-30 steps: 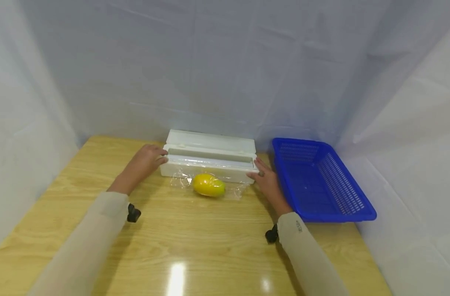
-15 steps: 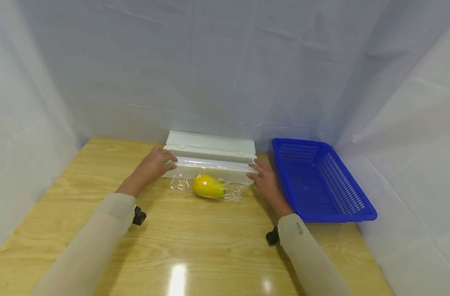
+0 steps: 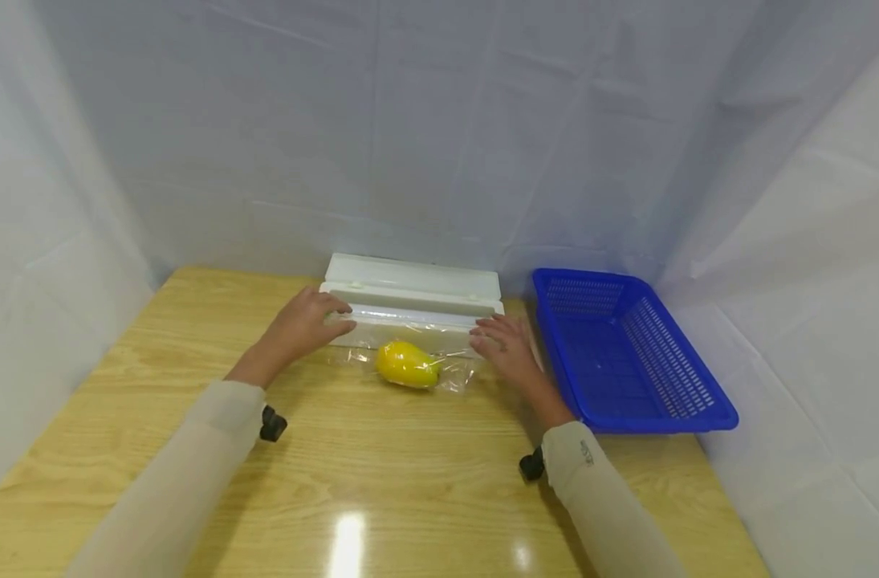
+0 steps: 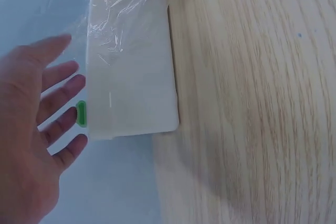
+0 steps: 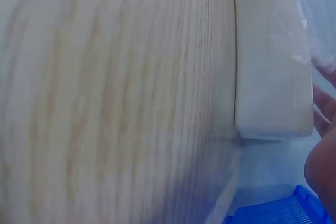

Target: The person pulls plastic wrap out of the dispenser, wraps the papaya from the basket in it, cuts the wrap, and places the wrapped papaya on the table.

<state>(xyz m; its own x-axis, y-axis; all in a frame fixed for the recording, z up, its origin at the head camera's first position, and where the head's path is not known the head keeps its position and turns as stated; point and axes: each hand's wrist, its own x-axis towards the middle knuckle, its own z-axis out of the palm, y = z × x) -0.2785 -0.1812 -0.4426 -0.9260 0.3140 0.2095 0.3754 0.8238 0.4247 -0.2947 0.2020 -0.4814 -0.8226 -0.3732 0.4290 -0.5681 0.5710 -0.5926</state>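
A white cling film box (image 3: 410, 333) lies long side toward me with its lid (image 3: 413, 274) raised at the back. Inside it shows a white roll (image 3: 410, 315). Clear cling film (image 3: 455, 374) hangs over the front and wraps a yellow, mango-like fruit (image 3: 405, 364) with a greenish tip. At the box's left end is my left hand (image 3: 298, 327), fingers spread loosely, close to a green slider (image 4: 81, 114) in the left wrist view. My right hand (image 3: 507, 349) hovers over the right end, fingers loosely extended. Neither hand grips anything.
A blue perforated plastic basket (image 3: 583, 421) stands on the wooden table (image 3: 410, 466), right of the box and beside my right forearm. Pale sheeting (image 3: 425, 160) rises behind the table and at both sides.
My left hand has moved right, in from the box's left end, over its front edge. My right hand has shifted slightly left and lifted off the right end. The fruit stays put.
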